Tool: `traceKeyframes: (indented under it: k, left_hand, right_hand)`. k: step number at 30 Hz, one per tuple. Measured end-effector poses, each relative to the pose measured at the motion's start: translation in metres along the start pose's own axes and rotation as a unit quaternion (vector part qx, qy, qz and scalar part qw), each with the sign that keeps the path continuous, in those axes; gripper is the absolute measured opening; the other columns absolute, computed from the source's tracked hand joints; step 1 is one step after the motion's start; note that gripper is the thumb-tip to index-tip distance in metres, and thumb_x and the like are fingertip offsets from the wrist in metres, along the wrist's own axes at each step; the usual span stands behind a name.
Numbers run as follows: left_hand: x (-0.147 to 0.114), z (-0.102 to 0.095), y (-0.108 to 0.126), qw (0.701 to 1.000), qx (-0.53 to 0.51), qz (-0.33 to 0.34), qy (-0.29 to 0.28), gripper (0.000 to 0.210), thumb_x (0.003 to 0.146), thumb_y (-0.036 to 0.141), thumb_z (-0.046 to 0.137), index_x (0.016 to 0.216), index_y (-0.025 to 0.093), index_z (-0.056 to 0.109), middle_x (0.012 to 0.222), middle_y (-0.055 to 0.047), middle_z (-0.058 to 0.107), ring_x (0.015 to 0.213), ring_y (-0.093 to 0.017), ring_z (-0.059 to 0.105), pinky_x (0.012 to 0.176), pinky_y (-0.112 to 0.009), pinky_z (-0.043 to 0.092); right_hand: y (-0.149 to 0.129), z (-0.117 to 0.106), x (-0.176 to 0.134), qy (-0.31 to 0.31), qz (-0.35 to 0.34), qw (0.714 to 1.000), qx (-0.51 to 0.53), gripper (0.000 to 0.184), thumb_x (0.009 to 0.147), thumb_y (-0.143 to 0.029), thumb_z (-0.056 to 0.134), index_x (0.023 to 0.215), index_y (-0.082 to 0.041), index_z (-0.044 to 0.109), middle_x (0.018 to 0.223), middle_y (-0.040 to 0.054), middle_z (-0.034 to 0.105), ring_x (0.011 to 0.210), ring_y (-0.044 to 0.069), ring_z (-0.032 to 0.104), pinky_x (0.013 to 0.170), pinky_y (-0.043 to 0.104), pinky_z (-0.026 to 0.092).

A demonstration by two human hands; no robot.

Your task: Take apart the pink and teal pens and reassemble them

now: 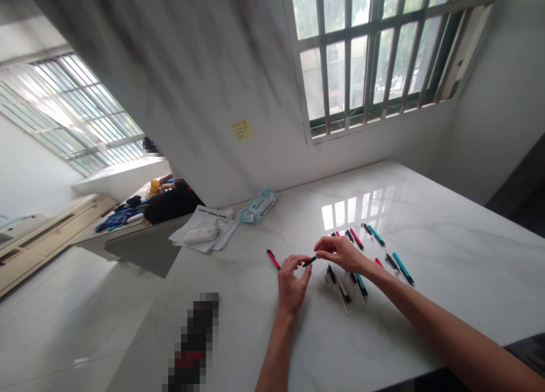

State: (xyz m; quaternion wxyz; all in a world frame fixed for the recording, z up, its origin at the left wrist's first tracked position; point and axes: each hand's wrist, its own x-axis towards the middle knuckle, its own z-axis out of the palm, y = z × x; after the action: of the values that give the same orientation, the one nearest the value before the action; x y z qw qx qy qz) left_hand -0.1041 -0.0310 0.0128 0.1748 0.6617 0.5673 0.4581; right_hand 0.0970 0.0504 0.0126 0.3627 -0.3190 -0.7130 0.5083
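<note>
My left hand grips a short black pen part between thumb and fingers, above the white marbled table. At its far end, the thumb and forefinger of my right hand are pinched together; whatever small piece they hold is too tiny to make out. A red and black pen lies just left of my left hand. Around my right hand are several pen pieces: a teal barrel, another teal barrel, a red barrel, black grip pieces and thin white refills. My right hand partly hides some of them.
A blue wipes packet rests against the wall, beside papers with a white box-like object on top. A yellow note is stuck on the wall. Another person's hand shows at a cluttered table on the far left.
</note>
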Motion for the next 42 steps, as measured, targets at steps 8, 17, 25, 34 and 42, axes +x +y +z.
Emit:
traceKeyframes:
  k: [8, 17, 25, 34, 42]
  left_hand:
    - [0.0, 0.001, -0.001, 1.0, -0.007, -0.003, -0.002, 0.011, 0.089, 0.023, 0.067, 0.097, 0.025, 0.075, 0.097, -0.004, 0.075, 0.089, -0.02, 0.066, 0.079, -0.033, 0.051]
    - [0.002, -0.002, 0.001, 1.0, -0.012, 0.001, -0.001, 0.011, 0.09, 0.024, 0.068, 0.099, 0.025, 0.075, 0.099, -0.004, 0.075, 0.092, -0.02, 0.067, 0.078, -0.032, 0.051]
    - [0.002, -0.001, 0.006, 1.0, -0.02, 0.005, -0.011, 0.011, 0.09, 0.021, 0.068, 0.099, 0.023, 0.074, 0.097, -0.004, 0.075, 0.088, -0.019, 0.065, 0.078, -0.032, 0.049]
    - [0.002, 0.0, -0.001, 0.987, -0.135, -0.086, 0.006, 0.022, 0.083, 0.032, 0.078, 0.102, 0.022, 0.077, 0.097, -0.006, 0.076, 0.089, -0.019, 0.068, 0.08, -0.031, 0.051]
    - [0.004, -0.004, 0.0, 0.85, -0.461, -0.245, 0.064, 0.042, 0.07, 0.035, 0.091, 0.106, 0.02, 0.074, 0.106, -0.005, 0.075, 0.096, -0.017, 0.071, 0.09, -0.03, 0.054]
  right_hand:
    - [-0.001, -0.007, 0.0, -0.033, -0.016, 0.996, -0.083, 0.023, 0.092, -0.041, 0.068, 0.096, -0.02, 0.075, 0.087, 0.0048, 0.077, 0.077, 0.019, 0.069, 0.072, 0.03, 0.053]
    - [-0.009, -0.011, -0.002, -0.042, -0.018, 0.992, -0.119, 0.026, 0.096, -0.044, 0.063, 0.096, -0.02, 0.073, 0.072, 0.0008, 0.069, 0.063, 0.014, 0.058, 0.059, 0.025, 0.043]
    - [-0.008, -0.01, -0.001, -0.052, -0.015, 0.991, -0.12, 0.028, 0.095, -0.045, 0.064, 0.095, -0.019, 0.073, 0.069, -0.0005, 0.064, 0.061, 0.013, 0.052, 0.057, 0.024, 0.038]
    - [-0.008, -0.005, -0.002, -0.049, 0.006, 0.99, -0.132, 0.032, 0.097, -0.046, 0.06, 0.09, -0.017, 0.072, 0.069, -0.0004, 0.065, 0.062, 0.013, 0.052, 0.059, 0.025, 0.037]
    - [-0.019, 0.002, -0.001, -0.069, -0.041, 0.986, -0.148, 0.026, 0.096, -0.043, 0.065, 0.095, -0.02, 0.077, 0.085, 0.0026, 0.074, 0.074, 0.016, 0.06, 0.069, 0.027, 0.046]
